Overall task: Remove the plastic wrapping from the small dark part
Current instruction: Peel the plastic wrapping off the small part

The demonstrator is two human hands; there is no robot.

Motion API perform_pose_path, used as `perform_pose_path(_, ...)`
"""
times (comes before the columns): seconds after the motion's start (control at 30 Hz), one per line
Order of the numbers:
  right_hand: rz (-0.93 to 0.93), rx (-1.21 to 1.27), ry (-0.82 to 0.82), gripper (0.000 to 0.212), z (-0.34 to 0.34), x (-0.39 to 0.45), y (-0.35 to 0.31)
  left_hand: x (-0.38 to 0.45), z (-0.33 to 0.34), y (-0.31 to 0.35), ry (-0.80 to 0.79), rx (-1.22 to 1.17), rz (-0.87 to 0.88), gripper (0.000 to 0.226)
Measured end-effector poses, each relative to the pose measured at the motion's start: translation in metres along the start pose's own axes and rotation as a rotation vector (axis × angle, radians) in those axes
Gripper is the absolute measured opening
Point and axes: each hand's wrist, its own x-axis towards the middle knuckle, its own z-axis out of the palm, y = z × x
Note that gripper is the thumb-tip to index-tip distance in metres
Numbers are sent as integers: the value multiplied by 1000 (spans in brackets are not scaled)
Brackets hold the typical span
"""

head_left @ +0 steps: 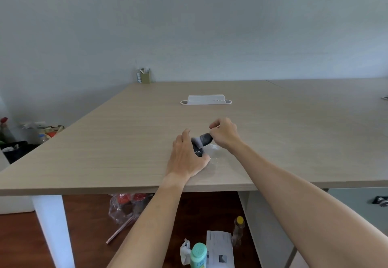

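Observation:
A small dark part [205, 138] lies on the wooden table [126, 141] near its front edge, between my two hands. Beside it sits a black piece with white lettering [197, 151]. My left hand [186, 156] rests flat on the table and presses on that black piece, covering its left side. My right hand [224, 132] is closed, pinching the right end of the small dark part, where thin clear plastic wrapping [213, 148] trails onto the table. A pale strip of wrapping [198, 141] crosses the dark pieces. The plastic is hard to make out.
A white power strip holder [206, 99] sits farther back on the table. A green pen cup [145, 76] stands at the far left corner. Under the table are a plastic bag [126, 207], a green-capped bottle [198, 255], a paper sheet [220, 249] and a yellow-capped bottle [239, 232].

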Motion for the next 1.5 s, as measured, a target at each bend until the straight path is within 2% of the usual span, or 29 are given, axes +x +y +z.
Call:
perform_pose_path(0.13,-4,33,114,33,1,4,3,-1,-1,1,4,25,17,87)
perform_pose_path(0.23,-3,91,20,30,5,8,5,-1,0,1,2,-1,14,86)
perform_pose_path(0.3,-6,42,-5,30,6,9,10,-1,-1,0,3,-9,12,88)
perform_pose_path(0.4,-24,13,97,34,2,8,13,-1,-1,1,-3,-11,21,87)
perform_pose_path(0.5,21,160,150,33,-3,8,14,-2,-2,1,8,-24,39,85)
perform_pose_path(0.6,91,263,17,27,-1,9,20,-2,-2,0,5,-26,46,86)
perform_pose_path(0.67,111,212,-47,27,5,8,25,-1,-1,-1,-1,-28,43,87)
perform_pose_path(0.8,69,171,125,32,6,6,23,-2,0,1,8,-23,45,84)
perform_pose_path(0.87,56,211,161,32,2,6,18,-2,-1,1,11,-26,46,84)
perform_pose_path(1.03,56,142,-13,27,8,7,19,-1,-1,0,-20,-38,37,84)
perform_pose_path(1.23,-5,158,192,36,7,4,19,-2,-6,2,30,24,73,80)
perform_pose_path(1.3,-2,212,172,33,6,4,21,-2,-5,1,10,-14,66,77)
perform_pose_path(1.4,-21,207,40,25,10,5,29,-3,-5,1,8,-17,59,77)
perform_pose_path(1.5,-53,132,108,24,11,7,32,-3,-5,1,6,-24,50,76)
